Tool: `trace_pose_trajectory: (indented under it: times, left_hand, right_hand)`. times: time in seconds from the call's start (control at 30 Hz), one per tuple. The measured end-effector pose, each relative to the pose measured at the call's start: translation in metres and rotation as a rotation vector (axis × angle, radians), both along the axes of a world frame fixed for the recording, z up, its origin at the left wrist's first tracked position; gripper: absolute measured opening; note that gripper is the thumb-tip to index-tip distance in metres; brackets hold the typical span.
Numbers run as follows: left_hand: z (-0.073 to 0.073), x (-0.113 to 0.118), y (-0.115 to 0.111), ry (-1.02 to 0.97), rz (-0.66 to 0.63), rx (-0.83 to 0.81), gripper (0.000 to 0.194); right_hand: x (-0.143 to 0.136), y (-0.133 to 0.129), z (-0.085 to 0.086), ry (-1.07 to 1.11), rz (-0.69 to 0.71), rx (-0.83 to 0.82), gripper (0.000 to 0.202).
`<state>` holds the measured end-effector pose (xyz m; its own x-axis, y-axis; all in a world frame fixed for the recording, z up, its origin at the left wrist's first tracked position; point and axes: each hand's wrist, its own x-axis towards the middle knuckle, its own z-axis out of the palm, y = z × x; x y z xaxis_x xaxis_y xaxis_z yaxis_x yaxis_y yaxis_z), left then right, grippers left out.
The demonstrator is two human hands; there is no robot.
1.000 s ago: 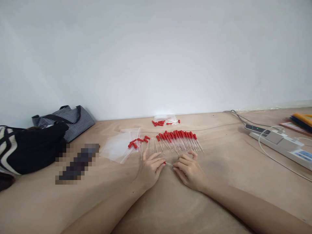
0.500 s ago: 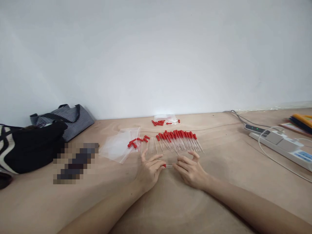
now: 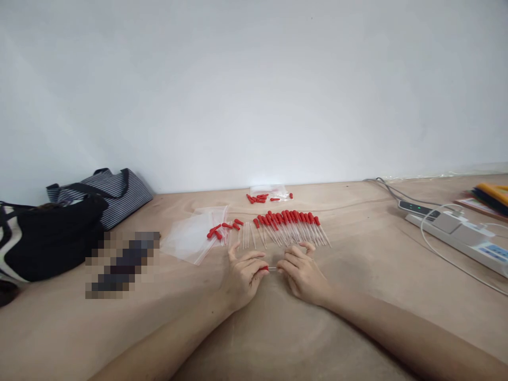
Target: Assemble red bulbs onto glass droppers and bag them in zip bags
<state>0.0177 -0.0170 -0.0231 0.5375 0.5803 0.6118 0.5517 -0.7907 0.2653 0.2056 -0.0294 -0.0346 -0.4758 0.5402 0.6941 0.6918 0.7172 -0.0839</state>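
My left hand (image 3: 246, 276) pinches a red rubber bulb (image 3: 265, 268) between thumb and fingers. From the bulb a clear dropper tube (image 3: 272, 269) runs level to the right, and my right hand (image 3: 300, 272) is closed on it with its fingertips. The tube's far end is hidden in the right hand. Just beyond the hands lies a row of droppers with red bulbs (image 3: 293, 217), tips pointing toward me. Left of that row several bare clear tubes (image 3: 246, 235) lie side by side, and several loose red bulbs (image 3: 215, 233) rest near them.
Clear zip bags (image 3: 190, 238) lie flat at left. More red bulbs (image 3: 257, 199) lie by another bag (image 3: 270, 189) near the wall. A black bag (image 3: 51, 238) and a striped bag (image 3: 129, 196) stand far left; a power strip (image 3: 456, 238) with cables is at right.
My right hand has moved a little left toward my left hand, so less of the tube shows between them. The left hand keeps its pinch on the bulb.
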Motion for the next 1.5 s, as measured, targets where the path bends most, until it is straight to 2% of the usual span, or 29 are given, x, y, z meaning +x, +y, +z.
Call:
trace_pose_trajectory:
  times: [0.37,0.5,0.67,0.77,0.87,0.93,1.03,1.13,1.27,1.37,1.5]
  left_hand:
    - [0.004,0.001,-0.002,0.044,0.011,-0.02,0.017]
    - [0.002,-0.001,0.001,0.049,0.019,-0.05,0.014]
    - [0.003,-0.002,0.004,0.036,0.056,-0.082,0.017]
    - [0.003,-0.004,0.005,0.06,0.064,-0.065,0.014]
    - [0.004,-0.014,0.012,0.073,0.176,-0.02,0.021]
    - [0.004,-0.026,0.02,0.053,0.313,0.014,0.03]
    - [0.006,-0.047,0.035,0.016,0.509,0.019,0.024]
    - [0.007,-0.064,0.046,0.014,0.662,-0.037,0.019]
    - [0.009,-0.069,0.05,0.034,0.811,-0.123,0.015]
    - [0.01,-0.065,0.05,0.063,0.824,-0.159,0.007]
    - [0.013,-0.065,0.05,0.093,0.858,-0.135,0.008]
  right_hand:
    - [-0.005,0.006,-0.001,-0.03,0.03,-0.16,0.018]
    - [-0.002,0.008,0.001,-0.045,0.035,-0.16,0.018]
    - [0.002,0.009,0.01,-0.079,-0.009,-0.058,0.017]
    - [0.001,0.008,0.013,-0.145,-0.028,-0.073,0.018]
    - [-0.005,0.012,0.015,-0.154,-0.092,-0.179,0.021]
    - [-0.012,0.02,0.018,-0.091,-0.23,-0.293,0.024]
    - [-0.029,0.04,0.024,0.024,-0.471,-0.448,0.027]
    - [-0.047,0.062,0.027,0.053,-0.615,-0.527,0.027]
    - [-0.062,0.081,0.024,0.056,-0.683,-0.573,0.025]
    - [-0.064,0.086,0.02,0.067,-0.695,-0.572,0.024]
    - [-0.062,0.085,0.02,0.085,-0.7,-0.551,0.024]
